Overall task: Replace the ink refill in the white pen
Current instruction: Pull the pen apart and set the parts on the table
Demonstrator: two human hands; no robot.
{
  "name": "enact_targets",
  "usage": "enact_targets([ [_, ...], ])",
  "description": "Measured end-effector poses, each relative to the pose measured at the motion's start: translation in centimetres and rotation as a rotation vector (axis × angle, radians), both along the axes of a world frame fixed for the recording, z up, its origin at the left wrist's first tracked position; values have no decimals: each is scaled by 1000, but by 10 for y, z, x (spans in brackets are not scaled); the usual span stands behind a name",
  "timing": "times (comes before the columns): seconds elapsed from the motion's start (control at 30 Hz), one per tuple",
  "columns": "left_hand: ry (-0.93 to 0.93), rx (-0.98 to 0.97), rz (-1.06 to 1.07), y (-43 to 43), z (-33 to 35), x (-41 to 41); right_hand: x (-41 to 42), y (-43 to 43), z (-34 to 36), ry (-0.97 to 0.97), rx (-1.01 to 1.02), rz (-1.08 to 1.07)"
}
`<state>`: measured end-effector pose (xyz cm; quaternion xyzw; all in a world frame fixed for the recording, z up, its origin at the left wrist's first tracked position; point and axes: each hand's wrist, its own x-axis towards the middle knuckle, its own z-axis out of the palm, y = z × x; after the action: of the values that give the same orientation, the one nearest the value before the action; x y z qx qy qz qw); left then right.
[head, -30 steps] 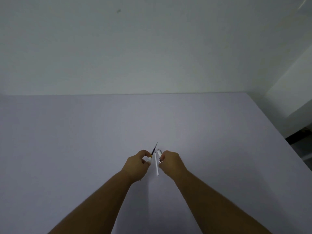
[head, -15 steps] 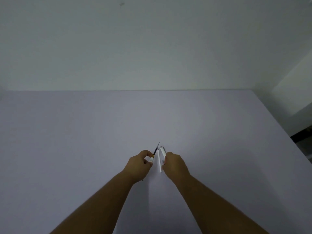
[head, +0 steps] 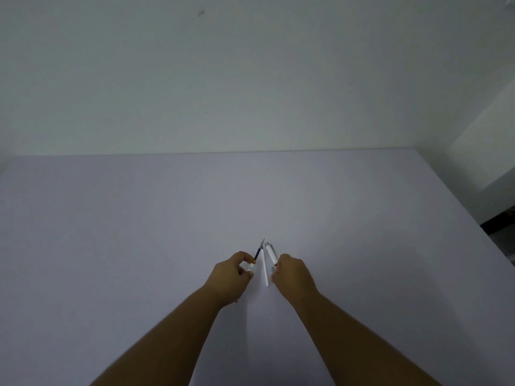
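fingers of both hands are curled shut on pen parts above the table [head: 139,246], a broad pale lavender surface that runs back to a plain wall [head: 250,79]. both forearms reach in from the lower edge and converge near the table's middle.

left hand [head: 231,277]: thumb and forefinger clamp the white front section [head: 252,266] of the pen. the dark ink refill [head: 258,252] projects from it, slanting up and to the right, tip pointing away from me.

right hand [head: 292,274]: fingers close on the lower end of the white pen barrel [head: 271,253], which tilts up and to the left, its button end near the refill tip.

between the two hands a thin white refill [head: 264,267] shows, nearly upright in the picture. whether it lies on the table or is gripped, i cannot tell.
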<state>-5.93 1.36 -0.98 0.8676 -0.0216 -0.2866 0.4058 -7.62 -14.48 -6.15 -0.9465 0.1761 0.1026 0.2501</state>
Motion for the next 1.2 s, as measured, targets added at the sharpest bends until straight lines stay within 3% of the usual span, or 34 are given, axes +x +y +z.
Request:
enact_targets([
  [0.2,-13,-1,-8,0,0,1,1,-1,16,-59,124,-120],
  [0.3,-21,-1,-14,-2,2,1,13,-4,33,-118,478,-336],
  [0.37,-26,-4,-17,-5,2,2,24,-4,45,8,715,-403],
  [0.43,-32,-8,-23,-7,2,2,29,-3,51,129,736,-328],
  [0.53,-34,-9,-30,-10,1,2,29,-5,46,26,793,-359],
  [0.67,-33,-1,-21,-8,-4,3,33,-21,46,-159,907,-613],
  [0.83,-63,53,10,-4,-11,3,29,-41,28,2,670,-582],
  [1.2,-65,49,37,-1,-16,6,31,-33,3,163,532,-576],
])
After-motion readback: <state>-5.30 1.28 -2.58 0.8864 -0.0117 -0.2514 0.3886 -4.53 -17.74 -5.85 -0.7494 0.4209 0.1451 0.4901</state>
